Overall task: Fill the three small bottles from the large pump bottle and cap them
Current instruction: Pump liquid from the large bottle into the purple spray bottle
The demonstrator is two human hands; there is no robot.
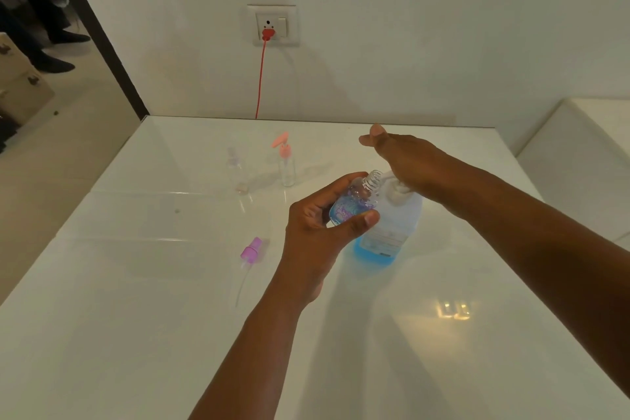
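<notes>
My left hand (318,225) grips a small clear bottle (358,201) with blue liquid inside, tilted so its open threaded neck sits under the spout of the large pump bottle (388,232). The large bottle stands on the white table (136,317) with blue liquid low in it. My right hand (405,160) presses down on the white pump head, fingers straight. A purple spray cap (250,251) with its dip tube lies on the table to the left. Farther back stand a small bottle with a pink pump cap (285,164) and a faint clear bottle (237,170).
A wall socket (272,25) with a red plug and cord hangs behind the table. A dark door frame (99,34) and a person's legs show at the upper left. A white surface (586,153) sits to the right.
</notes>
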